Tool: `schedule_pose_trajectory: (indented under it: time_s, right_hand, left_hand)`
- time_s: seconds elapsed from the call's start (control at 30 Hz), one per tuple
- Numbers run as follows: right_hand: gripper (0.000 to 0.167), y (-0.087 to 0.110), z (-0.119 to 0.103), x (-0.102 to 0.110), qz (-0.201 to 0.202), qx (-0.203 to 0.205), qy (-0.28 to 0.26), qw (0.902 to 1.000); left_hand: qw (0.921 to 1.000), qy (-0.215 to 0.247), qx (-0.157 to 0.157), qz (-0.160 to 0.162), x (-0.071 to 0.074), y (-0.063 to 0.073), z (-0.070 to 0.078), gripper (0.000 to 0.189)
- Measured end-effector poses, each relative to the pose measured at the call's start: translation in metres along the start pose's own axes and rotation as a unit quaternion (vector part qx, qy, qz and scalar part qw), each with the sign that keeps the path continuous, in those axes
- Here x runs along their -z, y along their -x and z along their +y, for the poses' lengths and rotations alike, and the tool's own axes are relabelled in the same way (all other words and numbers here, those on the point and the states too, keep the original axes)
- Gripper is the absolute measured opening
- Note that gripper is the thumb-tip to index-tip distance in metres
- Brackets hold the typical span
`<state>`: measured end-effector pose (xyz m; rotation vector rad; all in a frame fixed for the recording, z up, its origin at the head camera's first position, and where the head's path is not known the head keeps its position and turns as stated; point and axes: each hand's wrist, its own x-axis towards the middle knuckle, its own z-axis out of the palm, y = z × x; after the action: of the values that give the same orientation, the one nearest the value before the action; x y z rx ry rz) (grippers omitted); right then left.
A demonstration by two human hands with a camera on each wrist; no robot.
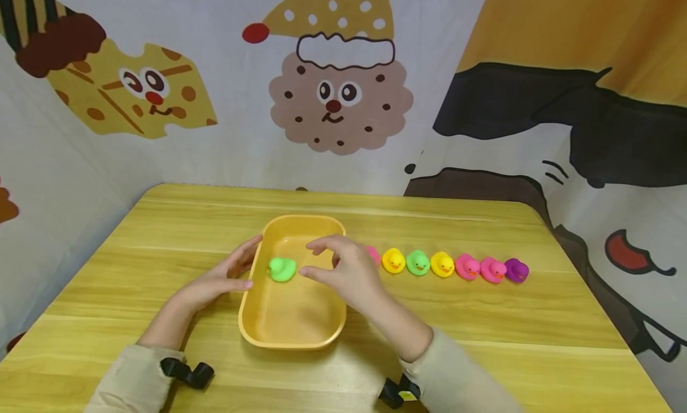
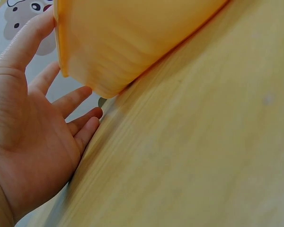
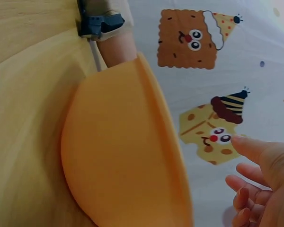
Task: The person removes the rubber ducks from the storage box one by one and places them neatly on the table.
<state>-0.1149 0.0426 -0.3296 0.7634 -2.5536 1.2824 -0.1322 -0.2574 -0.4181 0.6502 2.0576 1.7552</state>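
Note:
An orange-yellow plastic basin [image 1: 297, 341] stands on the table, with one green rubber duck [image 1: 282, 270] lying inside towards its left wall. My left hand [image 1: 217, 279] rests at the basin's left side, fingers spread, thumb and fingertips right at the rim. In the left wrist view its palm [image 2: 35, 146] holds nothing. Over the basin's right rim reaches my right hand [image 1: 349, 270], thumb and forefinger apart, with a gap between them and the green duck. Nothing is in the right hand's fingers [image 3: 251, 172] in the right wrist view; the duck is hidden there behind the basin wall.
Right of the basin runs a row of rubber ducks: a pink duck [image 1: 373, 255] partly behind my right hand, then a yellow duck [image 1: 393, 261], a green one, another yellow, two pink, and a purple duck [image 1: 517, 271] at the end. A cartoon-printed cloth [image 1: 225, 157] hangs behind the wooden table [image 1: 483, 341].

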Motion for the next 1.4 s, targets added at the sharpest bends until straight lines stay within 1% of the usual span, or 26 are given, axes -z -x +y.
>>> schedule_pose_trajectory:
  time_s: [0.2,0.37,0.53,0.73,0.97,1.1,1.4]
  right_hand:
    - [0.038,-0.009,0.0,-0.017,-0.029,-0.008,0.02,0.9994]
    - [0.039,-0.016,0.001,-0.031,-0.056,-0.019,0.025,0.998]
    - [0.038,-0.024,0.004,-0.044,-0.07,-0.027,0.029,0.9967]
    - [0.036,-0.032,0.006,-0.055,-0.08,-0.045,0.051,0.9945]
    - [0.036,-0.041,0.006,-0.065,-0.109,-0.077,0.066,0.9888]
    - [0.038,-0.045,0.007,-0.069,-0.125,-0.101,0.077,0.984]
    - [0.043,-0.049,0.012,-0.078,-0.159,-0.133,0.098,0.9734]
  left_hand:
    - [1.0,0.004,0.0,-0.002,0.0,0.0,0.0,0.083]
    - [1.0,0.005,0.001,-0.006,0.0,-0.001,0.0,0.083]
    - [0.9999,0.009,-0.003,-0.009,0.0,-0.001,0.001,0.083]
    - [0.9999,0.005,-0.004,-0.009,0.0,-0.001,0.001,0.083]
    - [1.0,-0.001,-0.005,-0.007,0.002,-0.001,0.0,0.082]
    - [1.0,-0.001,-0.003,-0.009,0.002,-0.001,0.0,0.082]
    - [0.9999,0.004,-0.006,-0.009,0.002,-0.001,0.0,0.082]
